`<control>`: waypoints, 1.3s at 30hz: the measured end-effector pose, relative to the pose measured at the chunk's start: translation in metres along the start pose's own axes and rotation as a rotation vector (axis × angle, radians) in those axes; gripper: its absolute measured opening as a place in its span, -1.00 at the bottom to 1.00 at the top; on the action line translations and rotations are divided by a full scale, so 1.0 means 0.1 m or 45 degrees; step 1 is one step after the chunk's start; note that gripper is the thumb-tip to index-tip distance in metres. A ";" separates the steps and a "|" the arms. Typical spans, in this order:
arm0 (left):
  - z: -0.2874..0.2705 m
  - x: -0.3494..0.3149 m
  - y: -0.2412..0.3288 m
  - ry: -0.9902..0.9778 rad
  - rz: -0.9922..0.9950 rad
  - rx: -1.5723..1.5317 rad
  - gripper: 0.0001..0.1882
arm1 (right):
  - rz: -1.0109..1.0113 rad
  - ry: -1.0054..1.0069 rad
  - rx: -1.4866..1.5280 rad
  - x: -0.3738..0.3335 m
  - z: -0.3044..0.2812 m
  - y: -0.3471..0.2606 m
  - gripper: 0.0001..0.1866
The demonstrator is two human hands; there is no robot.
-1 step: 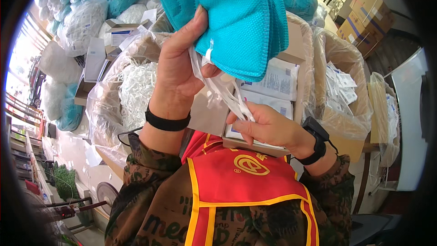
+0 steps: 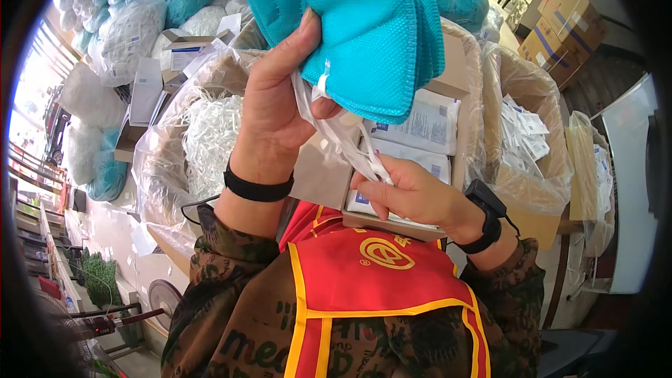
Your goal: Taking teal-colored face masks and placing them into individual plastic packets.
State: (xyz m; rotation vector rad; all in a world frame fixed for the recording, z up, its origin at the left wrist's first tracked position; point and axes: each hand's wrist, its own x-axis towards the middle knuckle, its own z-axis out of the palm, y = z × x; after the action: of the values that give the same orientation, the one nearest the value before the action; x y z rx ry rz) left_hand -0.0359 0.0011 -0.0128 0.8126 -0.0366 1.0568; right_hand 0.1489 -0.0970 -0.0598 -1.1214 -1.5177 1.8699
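Observation:
A stack of turquoise face masks with white straps is held up before me. My left hand is closed round the stack's lower left edge, its thumb lying across the front mask. White elastic straps hang from the masks and run down to the right. Lower down, my right hand pinches the ends of those straps between thumb and fingers. Below the masks stands an open carton holding flat white printed packets, partly hidden by my right hand.
A plastic-lined box of white strips stands at the left. To the right, another lined box holds small white packets. Bulging bags of white and turquoise goods are piled at the far left, and brown cartons at the far right.

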 end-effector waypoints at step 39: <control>-0.33 -0.43 0.30 0.133 -0.275 1.132 -0.48 | 0.041 -0.001 -0.140 -0.38 -0.39 -0.16 -0.70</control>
State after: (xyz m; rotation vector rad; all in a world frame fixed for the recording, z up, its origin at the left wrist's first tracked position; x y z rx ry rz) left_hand -0.0938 -0.0042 -0.0363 1.5145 0.6364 0.8907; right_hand 0.2001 -0.1006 -0.0354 -1.2015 -1.6293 1.8268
